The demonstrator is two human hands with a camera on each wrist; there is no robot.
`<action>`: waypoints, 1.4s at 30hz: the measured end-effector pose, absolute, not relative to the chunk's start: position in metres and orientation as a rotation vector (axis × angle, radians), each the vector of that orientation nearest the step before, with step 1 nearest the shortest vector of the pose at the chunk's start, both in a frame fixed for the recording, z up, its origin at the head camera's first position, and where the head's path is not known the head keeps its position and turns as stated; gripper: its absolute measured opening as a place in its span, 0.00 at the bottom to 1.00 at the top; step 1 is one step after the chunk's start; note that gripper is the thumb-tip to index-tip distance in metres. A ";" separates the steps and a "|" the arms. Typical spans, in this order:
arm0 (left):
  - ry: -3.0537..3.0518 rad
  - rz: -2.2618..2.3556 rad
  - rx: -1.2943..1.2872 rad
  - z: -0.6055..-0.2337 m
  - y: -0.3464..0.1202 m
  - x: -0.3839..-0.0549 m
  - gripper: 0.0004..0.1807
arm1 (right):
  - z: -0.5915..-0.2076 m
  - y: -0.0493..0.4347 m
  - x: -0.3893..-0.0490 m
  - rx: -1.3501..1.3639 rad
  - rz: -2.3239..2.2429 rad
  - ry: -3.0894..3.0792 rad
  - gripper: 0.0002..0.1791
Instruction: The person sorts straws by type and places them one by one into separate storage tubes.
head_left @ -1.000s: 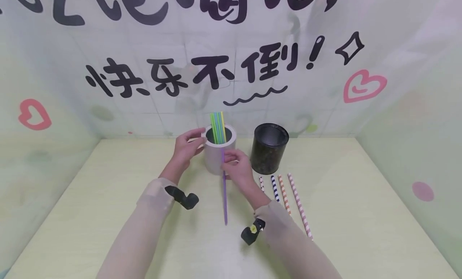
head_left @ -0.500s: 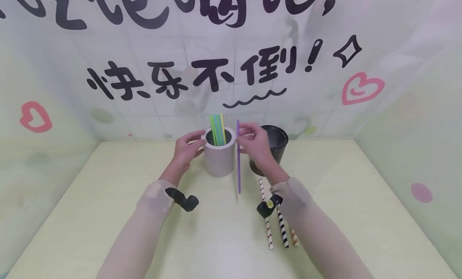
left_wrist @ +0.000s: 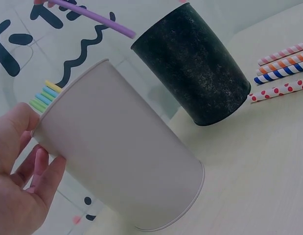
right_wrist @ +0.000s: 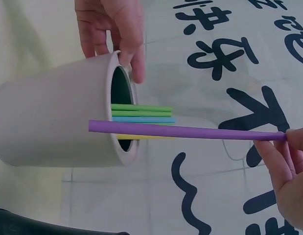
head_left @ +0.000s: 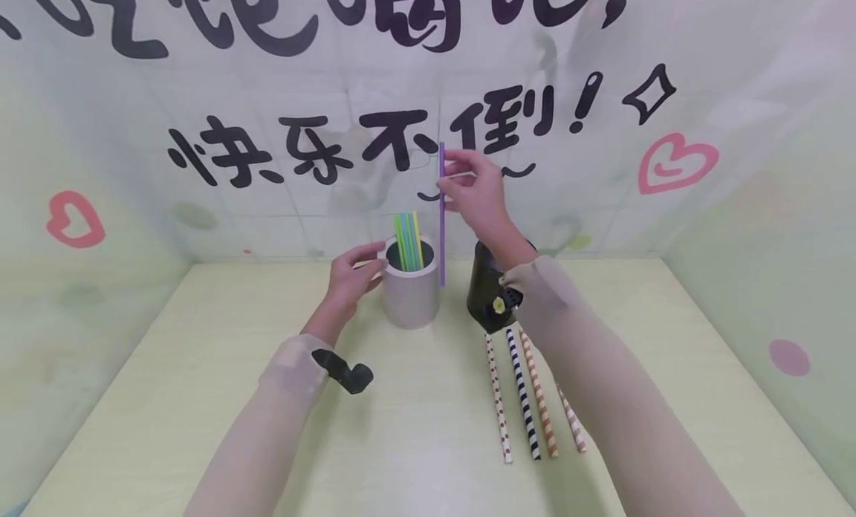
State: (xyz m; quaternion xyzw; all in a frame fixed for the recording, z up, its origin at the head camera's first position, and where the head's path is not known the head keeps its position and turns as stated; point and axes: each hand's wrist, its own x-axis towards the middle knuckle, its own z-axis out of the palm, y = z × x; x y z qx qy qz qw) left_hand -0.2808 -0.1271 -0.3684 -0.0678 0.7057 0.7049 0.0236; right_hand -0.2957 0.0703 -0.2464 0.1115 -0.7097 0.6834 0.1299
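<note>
My right hand [head_left: 476, 192] pinches a purple straw [head_left: 442, 242] near its top and holds it upright in the air. The straw's lower end is beside the rim of a white cylindrical holder [head_left: 411, 301], overlapping its mouth in the right wrist view. Several green, blue and yellow straws [head_left: 407, 242] stand in that holder. At the holder's left side, my left hand [head_left: 351, 278] grips the rim, thumb at the top edge and fingers against the wall [left_wrist: 117, 147].
A black cylindrical holder [head_left: 483, 290] stands to the right, partly behind my right wrist. In front of it lie striped and dotted paper straws: a red-dotted one [head_left: 497, 398], a navy-striped one [head_left: 524, 398], an orange one [head_left: 540, 405] and a pink one [head_left: 573, 422]. A printed sheet hangs behind.
My right hand has raised the purple straw from in front of the white holder, first to the right, then up until its lower end is near rim height. My left hand stays at the rim.
</note>
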 end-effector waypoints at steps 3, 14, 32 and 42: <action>2.181 2.192 -0.212 -0.368 -0.126 -0.280 0.23 | -0.236 0.069 -0.303 0.323 1.972 -2.035 0.21; 2.182 2.202 -0.213 -0.369 -0.125 -0.281 0.22 | -0.232 0.051 -0.319 0.325 1.915 -2.070 0.20; 2.180 2.206 -0.201 -0.369 -0.127 -0.280 0.22 | -0.304 0.056 -0.321 0.135 1.932 -2.293 0.18; 2.173 2.209 -0.211 -0.371 -0.127 -0.282 0.22 | -0.316 0.053 -0.322 0.004 1.798 -2.517 0.16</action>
